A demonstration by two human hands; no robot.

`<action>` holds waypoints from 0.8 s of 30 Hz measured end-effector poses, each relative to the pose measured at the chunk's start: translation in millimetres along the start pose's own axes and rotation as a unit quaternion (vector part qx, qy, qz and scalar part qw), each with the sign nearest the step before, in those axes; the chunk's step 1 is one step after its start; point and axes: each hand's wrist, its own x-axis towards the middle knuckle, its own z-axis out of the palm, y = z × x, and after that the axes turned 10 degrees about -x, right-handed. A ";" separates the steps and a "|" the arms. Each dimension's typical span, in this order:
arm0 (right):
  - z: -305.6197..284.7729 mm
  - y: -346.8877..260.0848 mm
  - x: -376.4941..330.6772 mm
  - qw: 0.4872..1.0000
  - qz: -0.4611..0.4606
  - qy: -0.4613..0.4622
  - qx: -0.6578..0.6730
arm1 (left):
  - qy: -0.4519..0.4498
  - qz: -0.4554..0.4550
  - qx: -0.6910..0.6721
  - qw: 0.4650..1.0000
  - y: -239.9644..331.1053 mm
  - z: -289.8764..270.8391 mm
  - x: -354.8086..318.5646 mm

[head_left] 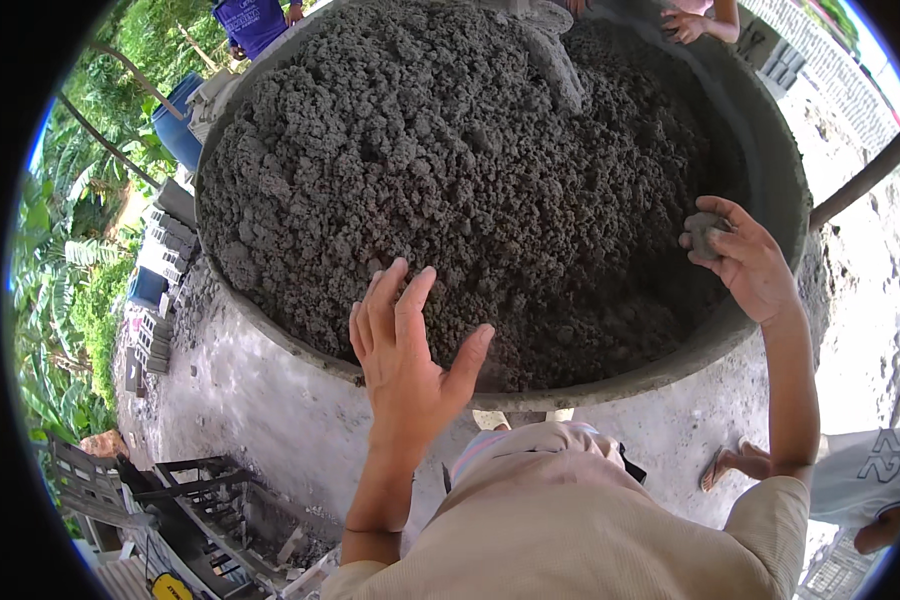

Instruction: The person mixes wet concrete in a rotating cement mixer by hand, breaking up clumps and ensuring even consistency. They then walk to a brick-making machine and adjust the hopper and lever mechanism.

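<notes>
A wide round mixing pan (300, 345) full of damp grey mortar mix (450, 170) stands in front of me. Over its near rim I hold my left hand (405, 350), fingers spread, with nothing in it. Toward the right side of the pan, my right hand (740, 255) is raised with its fingers curled round a small grey lump of mortar (705, 232). At the far side a mortar-caked mixer arm (560, 65) reaches down into the mix.
Other people's hands (685, 25) rest at the far right rim. A person in purple (253, 25) stands beyond the far left. Another in a white shirt (865, 475) is at my right. Concrete blocks (160, 250), a blue barrel (178, 120) and a metal frame (210, 510) lie leftward.
</notes>
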 end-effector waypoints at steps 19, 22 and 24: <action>119.3 61.7 -18.4 0.661 -0.546 -0.020 -0.514 | -0.084 -0.095 0.095 0.987 -9.4 15.8 -6.4; 109.9 67.7 -20.9 0.671 -0.524 -0.010 -0.525 | -0.115 -0.127 0.111 0.979 -4.3 25.0 1.3; 100.6 71.9 -19.2 0.669 -0.513 0.003 -0.538 | -0.119 -0.135 0.124 0.976 -2.1 34.0 1.5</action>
